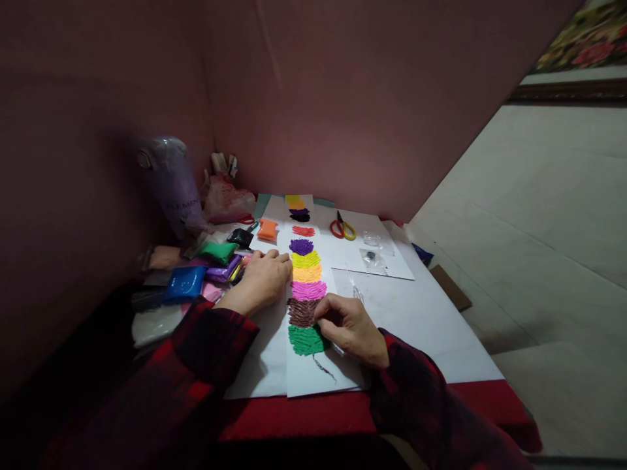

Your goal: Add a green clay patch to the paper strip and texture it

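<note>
Where the counter (pixel 431 339) carries a paper strip (pixel 304 378), coloured bands (pixel 306 273) cover most of it, its near end seemingly unfinished. The left hand (pixel 264 277) rests loosely spread along its left edge; the right hand (pixel 353 326) pinches at the brown band (pixel 301 313), contents unclear. Nearest lies a dark strand (pixel 324 369).

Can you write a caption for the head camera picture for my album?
Right hand at the brown clay band, left hand beside the yellow clay band.
</note>
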`<state>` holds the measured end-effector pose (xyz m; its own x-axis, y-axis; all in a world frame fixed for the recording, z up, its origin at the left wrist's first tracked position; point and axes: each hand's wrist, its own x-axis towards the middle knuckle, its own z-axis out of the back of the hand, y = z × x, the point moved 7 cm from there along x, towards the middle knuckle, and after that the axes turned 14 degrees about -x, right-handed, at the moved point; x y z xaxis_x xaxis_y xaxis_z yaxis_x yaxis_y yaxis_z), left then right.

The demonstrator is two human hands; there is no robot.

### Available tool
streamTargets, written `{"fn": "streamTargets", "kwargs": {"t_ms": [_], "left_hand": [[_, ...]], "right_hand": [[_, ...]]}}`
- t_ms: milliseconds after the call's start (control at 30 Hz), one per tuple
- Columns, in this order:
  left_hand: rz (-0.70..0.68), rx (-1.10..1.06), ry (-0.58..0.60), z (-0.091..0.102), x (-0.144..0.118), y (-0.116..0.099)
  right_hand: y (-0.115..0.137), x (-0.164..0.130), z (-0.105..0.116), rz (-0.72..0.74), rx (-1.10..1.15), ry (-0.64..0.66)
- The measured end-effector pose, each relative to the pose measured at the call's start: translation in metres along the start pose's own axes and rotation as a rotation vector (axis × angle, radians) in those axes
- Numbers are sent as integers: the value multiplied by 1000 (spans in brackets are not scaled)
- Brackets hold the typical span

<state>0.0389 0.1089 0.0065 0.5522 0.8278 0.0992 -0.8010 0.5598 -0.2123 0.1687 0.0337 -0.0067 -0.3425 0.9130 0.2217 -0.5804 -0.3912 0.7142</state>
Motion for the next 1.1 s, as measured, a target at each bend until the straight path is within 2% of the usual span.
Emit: {"fn": "streamTargets", "kwargs": {"t_ms": [233, 667, 733, 933, 1100], "left_hand": [[-9, 16, -2, 0, 0, -1], [-13, 12, -5, 0, 0, 0], [-16, 12, -7, 0, 0, -1], [-29, 20, -15, -2, 0, 1], [-38, 32, -13, -4, 0, 3]], "right_hand": [[-5, 1, 2, -46, 57, -42], [2, -1, -1, 36, -26, 14], [1, 0, 0, 29, -15, -12], [-8, 5, 14, -76, -7, -204], [-7, 21, 17, -46, -22, -186]]}}
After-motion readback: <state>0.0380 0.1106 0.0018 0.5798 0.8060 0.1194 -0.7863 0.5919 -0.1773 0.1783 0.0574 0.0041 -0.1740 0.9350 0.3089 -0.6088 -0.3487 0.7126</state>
